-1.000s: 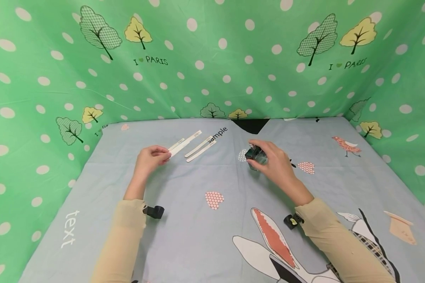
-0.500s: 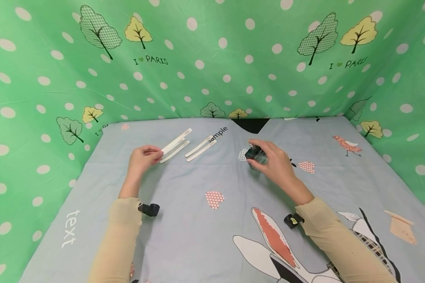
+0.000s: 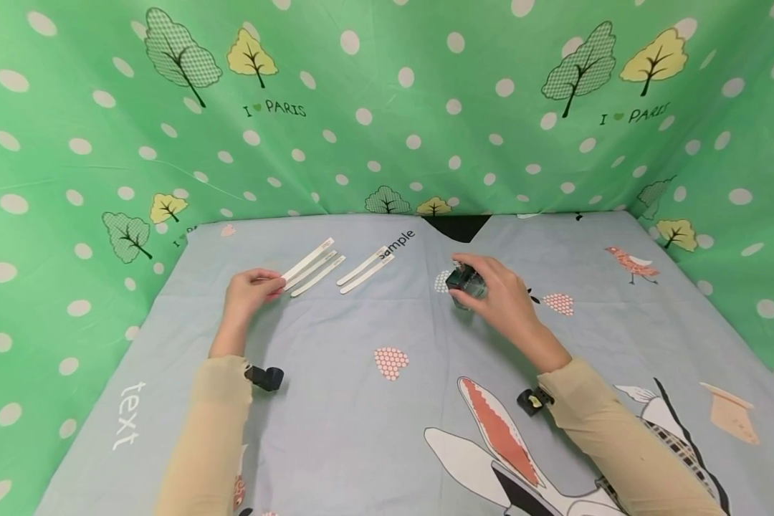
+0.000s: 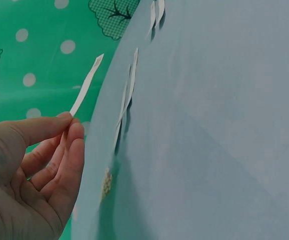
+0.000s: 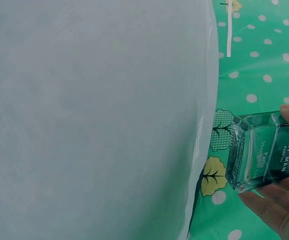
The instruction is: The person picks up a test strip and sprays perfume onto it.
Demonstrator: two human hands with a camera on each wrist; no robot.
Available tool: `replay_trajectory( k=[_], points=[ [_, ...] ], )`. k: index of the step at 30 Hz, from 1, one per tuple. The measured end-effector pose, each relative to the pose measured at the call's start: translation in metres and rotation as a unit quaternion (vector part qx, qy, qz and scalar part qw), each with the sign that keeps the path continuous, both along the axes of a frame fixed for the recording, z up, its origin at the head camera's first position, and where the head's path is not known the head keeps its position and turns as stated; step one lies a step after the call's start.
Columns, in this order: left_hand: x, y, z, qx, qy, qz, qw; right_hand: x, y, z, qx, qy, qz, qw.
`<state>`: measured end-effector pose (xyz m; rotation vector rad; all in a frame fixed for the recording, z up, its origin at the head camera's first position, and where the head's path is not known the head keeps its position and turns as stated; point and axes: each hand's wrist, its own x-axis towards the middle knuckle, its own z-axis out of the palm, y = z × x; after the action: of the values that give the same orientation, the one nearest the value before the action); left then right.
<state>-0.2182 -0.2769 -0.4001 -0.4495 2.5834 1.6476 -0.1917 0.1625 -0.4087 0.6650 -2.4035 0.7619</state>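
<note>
My left hand (image 3: 248, 290) pinches one end of a white paper strip (image 3: 308, 258) between thumb and fingers, and the strip is lifted off the cloth. In the left wrist view the same strip (image 4: 86, 85) sticks up from my fingertips (image 4: 70, 131). Two more strips (image 3: 316, 273) lie just under it, and another pair of strips (image 3: 365, 269) lies further right. My right hand (image 3: 498, 290) grips a small green glass perfume bottle (image 3: 466, 282) above the cloth. The right wrist view shows that bottle (image 5: 262, 150) with a dark label.
A grey-blue printed cloth (image 3: 387, 401) covers the table. Green dotted fabric (image 3: 387, 107) walls it at the back and on both sides. Wrist cameras (image 3: 266, 377) sit on both forearms.
My left hand has drawn back to the left, carrying the pinched strip with it. The right hand and the bottle have stayed put.
</note>
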Motion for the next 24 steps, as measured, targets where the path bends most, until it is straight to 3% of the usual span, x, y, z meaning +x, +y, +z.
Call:
replay_trajectory(
  k=[15,24],
  points=[
    [-0.013,-0.008,-0.015,0.015,-0.042,0.049,0.9978,-0.001,0.002,0.000,-0.002,0.000,0.000,1.000],
    [-0.018,-0.013,-0.022,0.007,-0.056,0.056,0.9968,-0.001,0.001,-0.001,-0.003,-0.002,0.002,1.000]
  ],
)
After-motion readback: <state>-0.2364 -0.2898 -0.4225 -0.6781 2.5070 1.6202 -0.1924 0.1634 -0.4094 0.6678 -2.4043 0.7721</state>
